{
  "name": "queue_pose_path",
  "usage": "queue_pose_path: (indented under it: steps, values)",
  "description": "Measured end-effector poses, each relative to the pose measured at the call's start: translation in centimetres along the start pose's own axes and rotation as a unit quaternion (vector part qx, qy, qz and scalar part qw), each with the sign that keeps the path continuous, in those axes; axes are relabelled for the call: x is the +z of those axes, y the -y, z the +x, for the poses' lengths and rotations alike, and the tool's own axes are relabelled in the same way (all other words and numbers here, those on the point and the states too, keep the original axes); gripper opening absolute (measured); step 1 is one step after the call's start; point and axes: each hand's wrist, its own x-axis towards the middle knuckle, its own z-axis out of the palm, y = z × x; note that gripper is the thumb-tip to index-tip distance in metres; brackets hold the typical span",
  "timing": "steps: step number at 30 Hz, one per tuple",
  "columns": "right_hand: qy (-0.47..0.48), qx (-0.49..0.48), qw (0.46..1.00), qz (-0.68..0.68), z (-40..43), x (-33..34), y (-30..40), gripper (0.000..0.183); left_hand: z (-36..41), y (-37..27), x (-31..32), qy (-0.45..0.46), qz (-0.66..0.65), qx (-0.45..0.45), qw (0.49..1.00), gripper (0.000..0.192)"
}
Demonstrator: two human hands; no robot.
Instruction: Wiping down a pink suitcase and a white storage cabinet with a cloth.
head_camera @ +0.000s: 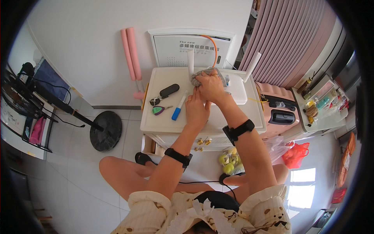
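My right hand (212,89) rests on a crumpled grey ribbed cloth (196,79), its fingers curled into the fabric. Just below it, my left hand (197,112) has its fingertips close under the cloth; whether they grip anything is hidden. Both hands are over a white cabinet top (233,117). Partly behind my right hand lies a white router (238,95) with upright antennas (190,63). To the left of my left hand is a marker with a blue cap (176,114). Farther left lie a purple-and-green key (158,110) and a black key case (169,90).
An orange cable (215,51) runs from a wall box (169,49) down behind the cloth. A pink suitcase (277,105) stands to the right. On the floor are a bag of green fruit (229,161), a red plastic bag (295,155) and a round black fan base (106,131).
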Motion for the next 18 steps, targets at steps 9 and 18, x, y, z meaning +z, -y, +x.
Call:
queue_pose_path:
  steps: [9,18]
  values:
    - [-0.058,0.052,0.996,-0.046,-3.5,-3.5,-7.1,0.03,0.0,0.9,0.9,-0.042,0.023,0.03,0.998,0.059]
    - [-0.048,-0.035,0.998,-0.007,-3.4,-2.5,-4.3,0.031,0.1,0.7,1.0,-0.032,0.021,0.034,0.999,0.072]
